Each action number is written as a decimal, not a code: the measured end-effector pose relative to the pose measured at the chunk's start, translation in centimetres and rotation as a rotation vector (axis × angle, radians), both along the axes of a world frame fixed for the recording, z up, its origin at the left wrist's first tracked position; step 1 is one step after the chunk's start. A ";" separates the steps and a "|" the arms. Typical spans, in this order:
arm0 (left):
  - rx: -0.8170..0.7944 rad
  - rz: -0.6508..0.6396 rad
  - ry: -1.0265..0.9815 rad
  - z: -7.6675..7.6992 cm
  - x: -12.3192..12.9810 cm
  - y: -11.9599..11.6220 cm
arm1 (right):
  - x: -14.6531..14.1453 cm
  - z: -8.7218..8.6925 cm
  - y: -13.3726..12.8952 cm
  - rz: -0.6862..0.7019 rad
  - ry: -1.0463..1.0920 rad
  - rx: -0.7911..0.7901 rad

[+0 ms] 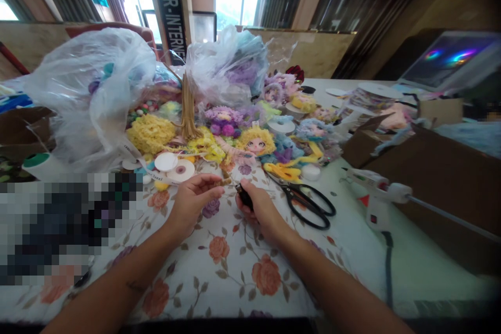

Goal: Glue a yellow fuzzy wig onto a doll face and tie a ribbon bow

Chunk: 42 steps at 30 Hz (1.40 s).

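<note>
My left hand (191, 201) is pinched on a short piece of gold cord (225, 181), its end pointing right. My right hand (258, 206) is wrapped round a small black lighter (245, 197), whose metal top faces the cord. A narrow gap separates the two; I cannot make out a flame. Both hands are above a floral cloth (219, 248). Just beyond them lies a doll (256, 142) with curly yellow hair. Black-handled scissors (307, 203) rest to the right of my right hand. Ribbon spools (180, 171) are beside my left hand.
A white glue gun (371, 193) stands at the right, its cord running down, before a cardboard box (422, 188). Plastic bags (105, 83), yellow yarn (151, 134), a gold cord bundle (188, 109) and several dolls crowd the back. A thread cone (41, 167) is at left.
</note>
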State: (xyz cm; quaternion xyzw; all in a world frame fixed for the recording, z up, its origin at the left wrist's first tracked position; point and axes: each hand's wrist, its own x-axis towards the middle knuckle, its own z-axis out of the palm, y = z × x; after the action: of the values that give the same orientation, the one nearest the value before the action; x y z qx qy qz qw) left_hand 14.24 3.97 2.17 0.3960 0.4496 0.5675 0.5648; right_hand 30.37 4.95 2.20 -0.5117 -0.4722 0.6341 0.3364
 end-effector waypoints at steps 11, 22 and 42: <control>-0.027 -0.043 0.030 -0.1 0.0 -0.1 | 0.1 0.0 -0.1 -0.004 -0.012 0.067; -0.056 -0.038 0.072 -0.6 0.0 0.1 | 0.0 0.5 -0.1 0.010 -0.049 0.103; -0.025 -0.125 0.055 -0.8 0.0 0.1 | -0.1 0.7 0.0 0.025 -0.127 0.133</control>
State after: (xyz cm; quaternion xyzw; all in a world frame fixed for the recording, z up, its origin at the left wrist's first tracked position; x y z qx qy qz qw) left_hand 14.22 4.06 1.35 0.4316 0.4463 0.5143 0.5917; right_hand 30.27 4.90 2.88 -0.5216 -0.5400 0.5717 0.3310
